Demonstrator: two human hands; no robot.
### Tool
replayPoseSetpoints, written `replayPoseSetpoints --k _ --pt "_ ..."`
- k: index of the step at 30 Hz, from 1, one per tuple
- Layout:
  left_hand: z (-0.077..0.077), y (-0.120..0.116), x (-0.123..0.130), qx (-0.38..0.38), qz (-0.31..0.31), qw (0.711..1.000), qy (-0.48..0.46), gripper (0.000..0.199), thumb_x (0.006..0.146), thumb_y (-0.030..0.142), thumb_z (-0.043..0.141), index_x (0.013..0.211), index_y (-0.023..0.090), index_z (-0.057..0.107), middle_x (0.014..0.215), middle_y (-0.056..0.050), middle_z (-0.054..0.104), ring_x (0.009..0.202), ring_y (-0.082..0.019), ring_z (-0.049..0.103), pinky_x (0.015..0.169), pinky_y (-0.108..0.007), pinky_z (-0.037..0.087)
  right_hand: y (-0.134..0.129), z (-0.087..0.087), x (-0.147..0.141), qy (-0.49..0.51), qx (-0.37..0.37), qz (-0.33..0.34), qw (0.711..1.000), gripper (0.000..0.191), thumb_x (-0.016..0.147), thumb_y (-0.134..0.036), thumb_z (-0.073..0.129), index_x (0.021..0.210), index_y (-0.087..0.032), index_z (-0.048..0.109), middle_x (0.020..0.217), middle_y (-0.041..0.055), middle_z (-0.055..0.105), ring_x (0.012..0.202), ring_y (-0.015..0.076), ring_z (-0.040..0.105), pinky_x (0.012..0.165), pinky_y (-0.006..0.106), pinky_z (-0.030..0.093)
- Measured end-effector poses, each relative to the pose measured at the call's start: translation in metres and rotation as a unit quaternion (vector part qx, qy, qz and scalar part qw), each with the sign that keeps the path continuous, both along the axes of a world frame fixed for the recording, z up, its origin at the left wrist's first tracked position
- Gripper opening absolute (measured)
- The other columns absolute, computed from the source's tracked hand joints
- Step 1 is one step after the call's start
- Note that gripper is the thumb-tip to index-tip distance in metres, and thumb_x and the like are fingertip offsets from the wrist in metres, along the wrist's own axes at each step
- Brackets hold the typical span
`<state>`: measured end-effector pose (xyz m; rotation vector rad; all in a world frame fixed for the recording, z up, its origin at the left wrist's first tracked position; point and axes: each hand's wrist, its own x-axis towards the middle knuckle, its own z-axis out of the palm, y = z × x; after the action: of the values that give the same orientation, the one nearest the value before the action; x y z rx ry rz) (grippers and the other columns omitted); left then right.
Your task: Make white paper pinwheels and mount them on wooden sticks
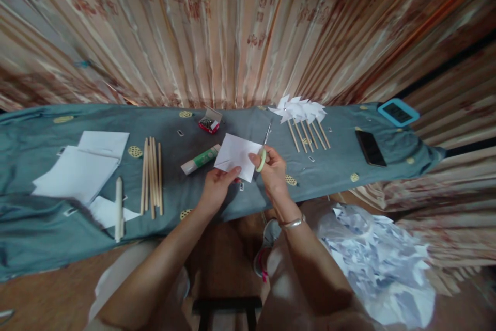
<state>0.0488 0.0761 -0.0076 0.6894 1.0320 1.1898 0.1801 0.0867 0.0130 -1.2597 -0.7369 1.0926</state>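
A square of white paper (234,153) is held over the table, with a slit or crease running in from its lower left edge. My left hand (218,186) pinches its lower corner, thumb on top. My right hand (273,171) is closed around scissors with pale green handles (261,161), their blades pointing up and away past the paper's right side. The right thumb also rests on the paper's right edge. Just left of the paper lies a glue stick (200,159) with a green label. Behind it sits an open red box (209,123) of small pins or tacks.
Paper pinwheels on sticks (304,114) lie at the back right, near a black phone (371,148) and a blue-framed clock (398,112). Leftward are several wooden sticks (153,176), a whitish rod (119,207) and paper sheets (77,173). A plastic bag (372,248) of paper pieces stands lower right.
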Motion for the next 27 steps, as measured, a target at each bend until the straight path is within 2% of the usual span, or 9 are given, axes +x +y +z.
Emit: replayPoseSetpoints --k 3,8,14,19,24,27 --pt "-0.002 0.005 -0.001 -0.011 0.057 0.998 0.0 0.04 0.05 0.039 0.09 0.072 0.013 0.071 0.07 -0.005 0.072 0.058 -0.015 0.061 0.053 -0.025 0.05 -0.001 0.0 -0.006 -0.002 -0.006 0.027 1.0 0.048 0.051 -0.047 0.086 0.086 -0.023 0.061 0.055 -0.0083 0.059 0.055 0.0113 0.053 0.057 0.026 0.046" --pt "0.003 0.015 -0.014 0.0 0.084 0.996 -0.002 0.038 0.05 0.033 0.089 0.077 0.013 0.071 0.075 -0.005 0.074 0.064 -0.016 0.064 0.057 -0.025 0.051 -0.01 0.004 -0.005 0.0 -0.013 0.068 0.998 0.05 0.053 -0.051 0.086 0.086 -0.022 0.064 0.06 -0.0058 0.063 0.055 0.0099 0.054 0.057 0.024 0.046" --pt "0.011 0.03 -0.036 0.031 0.163 0.986 -0.002 0.034 0.046 0.032 0.09 0.066 0.015 0.069 0.069 -0.002 0.071 0.059 -0.014 0.061 0.054 -0.023 0.049 -0.037 0.002 -0.002 -0.016 -0.048 0.234 0.971 0.048 0.061 -0.056 0.084 0.09 -0.02 0.069 0.068 -0.0014 0.069 0.057 0.0098 0.058 0.054 0.023 0.046" --pt "0.012 0.037 -0.044 0.042 0.183 0.982 -0.004 0.025 0.052 0.028 0.086 0.068 0.018 0.07 0.068 -0.001 0.07 0.063 -0.016 0.064 0.054 -0.024 0.049 -0.053 -0.008 -0.007 0.01 -0.089 0.341 0.936 0.047 0.062 -0.05 0.086 0.095 -0.021 0.072 0.071 -0.0016 0.071 0.059 0.009 0.061 0.054 0.021 0.047" --pt "0.01 0.037 -0.041 0.036 0.185 0.982 -0.001 0.017 0.056 0.023 0.084 0.063 0.02 0.069 0.064 0.0 0.068 0.069 -0.019 0.068 0.055 -0.024 0.05 -0.054 -0.015 -0.01 0.037 -0.105 0.358 0.927 0.044 0.061 -0.049 0.086 0.094 -0.021 0.074 0.069 -0.0029 0.069 0.058 0.0084 0.06 0.059 0.023 0.052" --pt "0.008 0.036 -0.039 0.035 0.18 0.983 0.014 0.018 0.056 0.024 0.085 0.063 0.02 0.069 0.063 0.0 0.069 0.069 -0.019 0.068 0.054 -0.024 0.05 -0.053 -0.015 -0.011 0.035 -0.105 0.351 0.93 0.044 0.061 -0.05 0.087 0.091 -0.02 0.075 0.067 -0.0029 0.068 0.056 0.008 0.059 0.055 0.021 0.05"
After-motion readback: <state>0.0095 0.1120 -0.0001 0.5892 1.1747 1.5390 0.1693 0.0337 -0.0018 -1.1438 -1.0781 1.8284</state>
